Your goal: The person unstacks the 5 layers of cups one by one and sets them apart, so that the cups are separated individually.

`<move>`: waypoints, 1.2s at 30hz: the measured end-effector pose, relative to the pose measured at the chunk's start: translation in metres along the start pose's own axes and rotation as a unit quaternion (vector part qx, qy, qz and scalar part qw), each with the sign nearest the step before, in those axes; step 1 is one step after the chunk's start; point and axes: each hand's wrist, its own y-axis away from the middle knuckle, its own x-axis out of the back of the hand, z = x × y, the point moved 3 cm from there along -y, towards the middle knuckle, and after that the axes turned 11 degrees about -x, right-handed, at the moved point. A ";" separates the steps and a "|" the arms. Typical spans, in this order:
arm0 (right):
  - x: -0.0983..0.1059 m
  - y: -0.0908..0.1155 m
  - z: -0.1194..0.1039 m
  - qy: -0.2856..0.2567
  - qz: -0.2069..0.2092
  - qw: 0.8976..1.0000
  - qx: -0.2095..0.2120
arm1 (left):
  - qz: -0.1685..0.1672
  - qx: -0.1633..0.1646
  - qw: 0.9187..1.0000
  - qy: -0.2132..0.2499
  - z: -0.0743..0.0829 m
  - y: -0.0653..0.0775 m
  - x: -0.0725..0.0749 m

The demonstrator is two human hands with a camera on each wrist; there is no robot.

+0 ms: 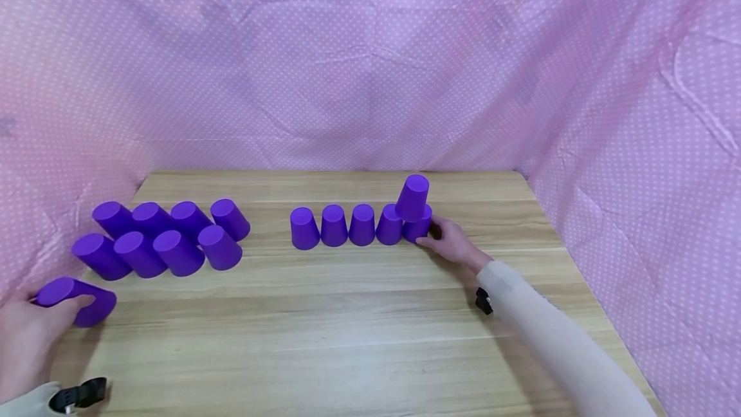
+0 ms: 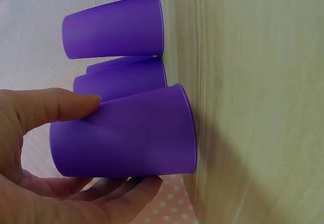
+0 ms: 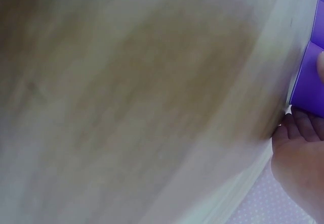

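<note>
My left hand (image 1: pixel 35 340) grips an upside-down purple cup (image 1: pixel 98 306) at the table's left edge. In the left wrist view the thumb lies on one side of that cup (image 2: pixel 126 133) and the fingers curl round the other; whether its rim touches the table I cannot tell. My right hand (image 1: pixel 454 244) holds the rightmost purple cup (image 1: pixel 415 231) of a row, thumb in front and fingers behind. An upper cup (image 1: pixel 413 198) stands upside down above the last two cups of that row. Only part of the right-hand cup (image 3: pixel 306 82) shows in the right wrist view.
To the left, several upside-down purple cups (image 1: pixel 179 253) stand in two rows beyond my left hand. More cups in the middle row (image 1: pixel 334 227) extend left from my right hand. Pink dotted cloth (image 1: pixel 370 82) hangs behind and beside the wooden table (image 1: pixel 324 340).
</note>
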 end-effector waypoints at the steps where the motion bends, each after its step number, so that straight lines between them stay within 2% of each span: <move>1: 0.000 0.000 0.000 0.000 0.001 1.000 0.003 | -0.002 0.007 1.000 -0.005 0.000 -0.001 0.000; 5: -0.001 0.000 0.000 0.001 0.005 1.000 0.008 | -0.004 0.010 1.000 -0.006 -0.002 -0.004 0.000; 11: -0.001 -0.001 0.001 0.005 0.003 1.000 0.007 | 0.003 -0.022 1.000 -0.005 -0.004 -0.003 0.001; 14: -0.001 -0.001 0.001 0.005 0.002 1.000 -0.002 | -0.003 -0.009 1.000 -0.007 -0.001 -0.001 0.000; 17: 0.000 -0.002 0.002 0.006 0.000 1.000 -0.004 | -0.005 0.005 1.000 0.000 0.010 0.002 0.001; 20: 0.000 -0.002 0.003 0.007 0.002 1.000 -0.003 | 0.019 -0.002 1.000 0.024 0.030 0.004 0.004; 24: 0.000 -0.002 0.004 0.009 0.004 1.000 -0.003 | 0.057 -0.040 0.997 0.042 0.063 0.012 0.005; 28: -0.001 -0.003 0.005 0.007 0.001 1.000 -0.007 | 0.056 -0.100 0.993 0.024 0.101 0.022 -0.003; 31: -0.001 -0.003 0.006 0.004 -0.001 1.000 -0.010 | 0.039 -0.166 0.985 0.005 0.130 0.027 -0.018; 34: -0.001 -0.003 0.006 0.005 -0.002 1.000 -0.013 | 0.012 -0.234 0.972 0.002 0.158 0.033 -0.042; 36: -0.001 -0.003 0.005 0.005 -0.003 1.000 -0.014 | -0.003 -0.278 0.961 0.003 0.178 0.038 -0.061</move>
